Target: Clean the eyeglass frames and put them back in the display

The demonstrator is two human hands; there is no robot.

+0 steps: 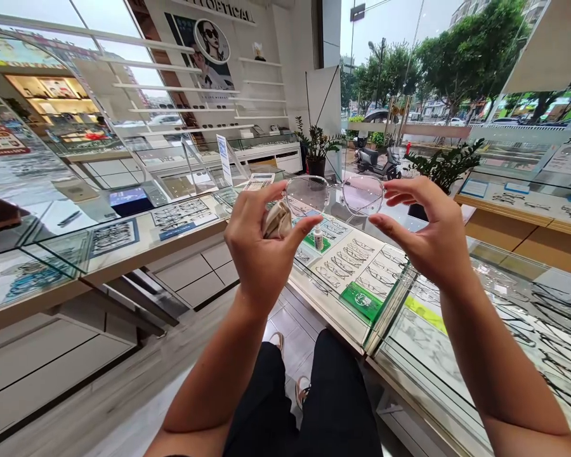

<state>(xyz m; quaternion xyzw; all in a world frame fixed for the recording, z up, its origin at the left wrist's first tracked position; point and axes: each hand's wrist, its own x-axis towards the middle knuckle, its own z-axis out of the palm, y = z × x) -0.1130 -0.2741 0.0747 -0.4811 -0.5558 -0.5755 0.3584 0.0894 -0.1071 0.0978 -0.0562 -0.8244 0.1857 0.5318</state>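
A pair of eyeglasses [363,194] with thin clear rims is held up in front of me, its lenses facing the window. My left hand [261,244] grips the left side of the frame between thumb and fingers. A crumpled pale cloth [277,221] is tucked in the same palm. At the other end, my right hand [428,228] pinches the right side of the frame near the hinge. The temples are mostly hidden. Below the glasses, a small white bottle [318,238] stands on the glass counter near a green cloth or packet.
Glass display counters with rows of spectacle frames [347,260] stretch ahead and to the right. A green packet [361,301] lies on the counter's near end. Another display counter [181,231] stands at left. Potted plants [316,146] stand by the window.
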